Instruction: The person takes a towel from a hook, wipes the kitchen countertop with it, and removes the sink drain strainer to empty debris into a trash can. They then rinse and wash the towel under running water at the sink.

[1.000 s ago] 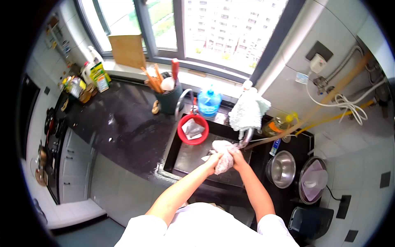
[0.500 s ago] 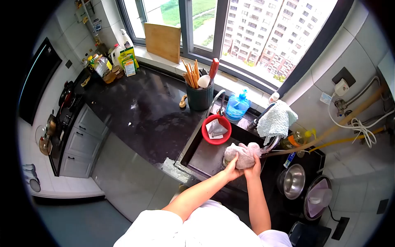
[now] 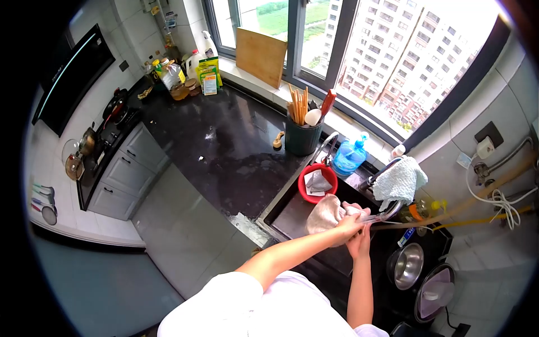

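A wet-looking pinkish-grey cloth (image 3: 324, 217) hangs over the dark sink (image 3: 296, 216), bunched at its right end and spread out towards the left. My left hand (image 3: 349, 224) is closed around the bunched part. Just below it, my right hand (image 3: 358, 242) is closed on the same end, its fingers partly hidden. Close to both hands is the curved metal faucet (image 3: 391, 212), with a pale blue towel (image 3: 400, 182) draped over it. Behind the cloth, a red bowl (image 3: 331, 192) in the sink has a grey-and-white piece inside.
A dark utensil holder (image 3: 302, 138) and a blue pump bottle (image 3: 348, 155) stand behind the sink. To the right are a steel bowl (image 3: 409, 266) and a lidded pot (image 3: 435, 293). A wooden board (image 3: 260, 58) leans at the window; bottles (image 3: 171, 77) stand far left.
The cloth was a compact bundle between both hands; now it is partly spread to the left. My hands have come closer together, left above right. The camera view has shifted.
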### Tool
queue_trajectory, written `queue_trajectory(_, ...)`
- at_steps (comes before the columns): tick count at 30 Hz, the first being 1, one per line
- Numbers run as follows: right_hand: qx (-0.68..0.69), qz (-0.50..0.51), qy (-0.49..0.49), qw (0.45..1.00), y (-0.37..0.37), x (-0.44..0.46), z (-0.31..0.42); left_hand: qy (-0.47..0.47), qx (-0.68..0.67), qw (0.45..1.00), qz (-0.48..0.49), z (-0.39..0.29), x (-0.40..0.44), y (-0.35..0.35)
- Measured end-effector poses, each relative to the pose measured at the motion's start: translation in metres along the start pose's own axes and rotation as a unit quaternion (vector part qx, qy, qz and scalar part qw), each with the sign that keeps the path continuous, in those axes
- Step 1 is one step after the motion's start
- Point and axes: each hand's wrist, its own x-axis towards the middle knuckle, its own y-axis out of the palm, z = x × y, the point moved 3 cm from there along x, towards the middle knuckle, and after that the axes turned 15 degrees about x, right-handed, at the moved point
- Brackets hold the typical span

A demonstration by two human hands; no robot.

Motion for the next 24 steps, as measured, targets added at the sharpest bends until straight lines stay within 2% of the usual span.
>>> queue_trajectory(1,0.021,0.033,-0.009,0.999,-0.008,0.015,0.001,0.022,0.045,0.999,-0.018,-0.007,-0.008,0.003)
queue_trajectory(2,0.042,0.064,-0.02,0.997,-0.02,0.028,0.001,0.044,-0.016,0.999,-0.001,-0.012,-0.018,0.003)
queue_trajectory(4,0.148,-0.062,-0.009,0.987,-0.051,0.054,0.002,0.087,-0.137,0.986,0.039,-0.017,-0.034,-0.001)
queue_trajectory(5,0.178,-0.063,-0.009,0.982,-0.034,0.051,0.0,0.124,-0.046,0.989,-0.063,0.016,-0.011,0.016)
queue_trajectory(6,0.181,0.025,0.002,0.983,-0.04,0.059,-0.001,0.056,-0.044,0.995,-0.064,0.004,-0.029,-0.009)
queue_trajectory(7,0.177,-0.021,-0.037,0.983,-0.048,0.061,-0.002,0.003,0.009,0.995,-0.103,0.022,-0.026,-0.008)
queue_trajectory(8,0.172,-0.069,-0.074,0.98,-0.052,0.06,-0.004,-0.062,-0.075,0.993,-0.065,0.052,-0.014,0.005)
queue_trajectory(9,0.177,-0.073,-0.059,0.98,-0.039,0.049,-0.004,-0.133,-0.187,0.973,0.003,0.047,-0.027,0.0)
queue_trajectory(10,0.181,-0.076,-0.042,0.98,-0.019,0.034,-0.003,-0.203,-0.293,0.932,0.07,0.038,-0.039,-0.006)
queue_trajectory(13,0.18,0.05,-0.026,0.982,0.023,0.004,0.004,-0.233,-0.367,0.893,0.113,0.042,-0.035,0.002)
queue_trajectory(14,0.175,0.092,-0.022,0.98,0.029,0.0,0.006,-0.217,-0.42,0.87,0.139,0.045,-0.03,0.008)
queue_trajectory(16,0.165,0.113,-0.044,0.979,0.032,-0.007,0.008,-0.146,-0.557,0.809,0.114,0.055,-0.006,0.026)
queue_trajectory(17,0.105,0.046,-0.108,0.987,0.018,-0.004,0.01,-0.181,-0.513,0.836,0.073,0.061,-0.001,0.028)
queue_trajectory(18,0.044,-0.021,-0.17,0.984,0.001,0.0,0.012,-0.132,-0.455,0.88,0.008,0.06,0.002,0.023)
queue_trajectory(20,-0.042,-0.057,-0.22,0.973,-0.016,-0.004,0.017,-0.128,-0.47,0.873,0.024,0.083,0.021,0.025)
queue_trajectory(21,-0.086,-0.072,-0.244,0.963,-0.024,-0.004,0.021,-0.162,-0.509,0.844,0.043,0.059,0.006,0.011)
queue_trajectory(22,-0.051,-0.142,-0.17,0.974,-0.04,-0.001,0.015,-0.16,-0.535,0.827,0.068,0.043,0.002,0.007)
queue_trajectory(24,0.07,-0.16,-0.083,0.981,-0.011,-0.015,0.003,-0.161,-0.582,0.788,0.117,0.02,-0.005,0.007)
